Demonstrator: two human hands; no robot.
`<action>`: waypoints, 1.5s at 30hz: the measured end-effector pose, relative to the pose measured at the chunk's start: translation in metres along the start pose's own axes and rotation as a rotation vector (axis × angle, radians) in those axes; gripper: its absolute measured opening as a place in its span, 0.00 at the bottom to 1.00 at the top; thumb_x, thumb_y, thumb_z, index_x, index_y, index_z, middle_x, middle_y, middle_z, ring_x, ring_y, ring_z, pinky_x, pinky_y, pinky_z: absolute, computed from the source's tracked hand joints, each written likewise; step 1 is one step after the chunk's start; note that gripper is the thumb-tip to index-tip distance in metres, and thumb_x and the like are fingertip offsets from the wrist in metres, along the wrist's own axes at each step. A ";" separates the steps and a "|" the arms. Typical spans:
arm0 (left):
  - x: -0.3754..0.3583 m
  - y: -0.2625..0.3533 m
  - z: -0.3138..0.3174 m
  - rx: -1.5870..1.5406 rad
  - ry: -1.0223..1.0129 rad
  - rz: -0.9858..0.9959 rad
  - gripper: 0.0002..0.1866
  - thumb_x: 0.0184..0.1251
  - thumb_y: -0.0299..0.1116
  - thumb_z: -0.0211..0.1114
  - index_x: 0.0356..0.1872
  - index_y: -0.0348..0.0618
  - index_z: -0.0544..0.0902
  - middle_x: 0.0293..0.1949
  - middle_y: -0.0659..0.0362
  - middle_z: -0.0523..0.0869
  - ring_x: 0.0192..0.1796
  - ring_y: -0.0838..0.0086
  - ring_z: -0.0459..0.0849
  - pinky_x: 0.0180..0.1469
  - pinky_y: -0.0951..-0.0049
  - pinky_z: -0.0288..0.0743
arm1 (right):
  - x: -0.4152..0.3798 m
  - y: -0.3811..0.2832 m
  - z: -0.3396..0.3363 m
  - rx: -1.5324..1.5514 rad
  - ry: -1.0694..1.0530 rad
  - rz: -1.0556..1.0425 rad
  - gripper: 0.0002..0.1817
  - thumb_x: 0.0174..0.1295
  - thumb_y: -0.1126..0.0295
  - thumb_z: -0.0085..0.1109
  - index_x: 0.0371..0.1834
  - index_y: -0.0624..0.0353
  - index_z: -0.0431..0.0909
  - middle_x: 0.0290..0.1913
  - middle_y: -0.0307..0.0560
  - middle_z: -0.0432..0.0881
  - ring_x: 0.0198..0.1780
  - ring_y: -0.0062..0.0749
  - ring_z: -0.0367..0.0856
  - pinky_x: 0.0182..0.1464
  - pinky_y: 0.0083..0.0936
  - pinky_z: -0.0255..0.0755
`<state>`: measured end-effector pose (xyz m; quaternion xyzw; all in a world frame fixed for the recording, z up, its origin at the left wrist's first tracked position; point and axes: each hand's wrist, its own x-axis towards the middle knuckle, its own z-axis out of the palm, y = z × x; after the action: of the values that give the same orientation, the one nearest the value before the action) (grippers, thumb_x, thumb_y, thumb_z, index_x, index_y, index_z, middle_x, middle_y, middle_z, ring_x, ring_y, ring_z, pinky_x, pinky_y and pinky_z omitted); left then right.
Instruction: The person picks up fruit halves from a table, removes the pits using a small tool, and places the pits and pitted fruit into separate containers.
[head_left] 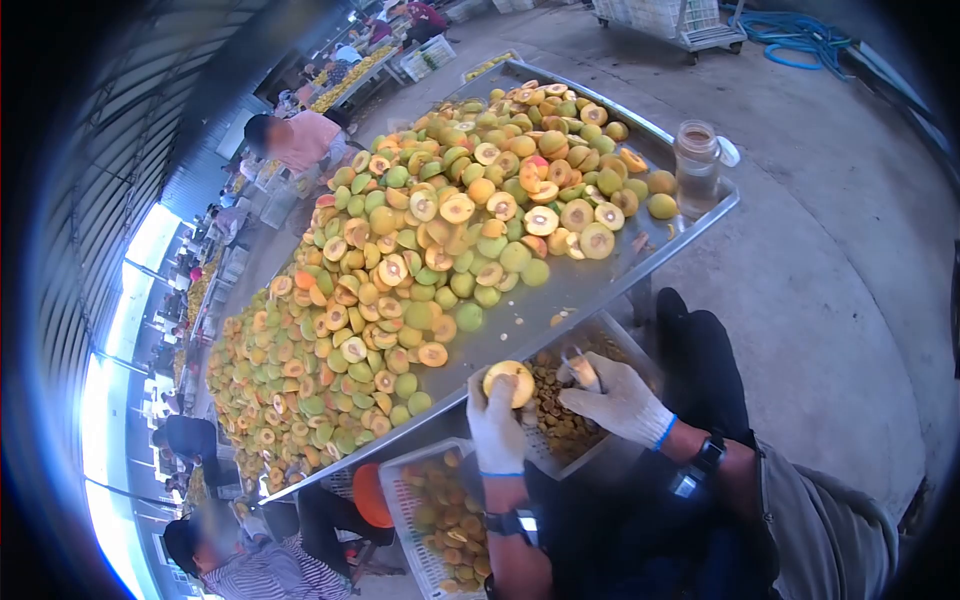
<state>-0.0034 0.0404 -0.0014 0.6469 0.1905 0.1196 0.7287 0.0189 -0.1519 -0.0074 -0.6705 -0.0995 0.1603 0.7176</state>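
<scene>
My left hand [496, 432], in a white knit glove, is closed around a halved yellow peach [512, 380] with its cut face up. My right hand [625, 405], gloved the same way, grips a small pitting tool with a pale handle [580, 370]; its metal tip is partly blurred. The two hands are apart, just off the edge of a metal table [480, 350]. Beneath them a crate [568, 465] holds many brown peach pits [560, 420]. On the table lies a large heap of halved peaches [400, 270], green to orange.
A white basket [405, 500] of peach halves stands below left, beside an orange stool [370, 495]. A clear jar [697, 165] stands at the table's right corner. A co-worker in a striped top [270, 570] sits at lower left. A cart [700, 35] and blue hose [800, 40] are behind.
</scene>
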 end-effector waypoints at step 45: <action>-0.049 -0.078 0.021 -0.459 0.118 -0.018 0.30 0.85 0.58 0.51 0.60 0.37 0.78 0.49 0.52 0.85 0.50 0.67 0.83 0.59 0.64 0.77 | -0.032 -0.004 -0.021 -0.714 -0.328 0.059 0.26 0.73 0.47 0.58 0.46 0.65 0.80 0.41 0.71 0.86 0.48 0.68 0.85 0.51 0.54 0.75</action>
<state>-0.0440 -0.0097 -0.0706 0.4543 0.2064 0.1909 0.8453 -0.0028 -0.1835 -0.0029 -0.8459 -0.2430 0.2413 0.4090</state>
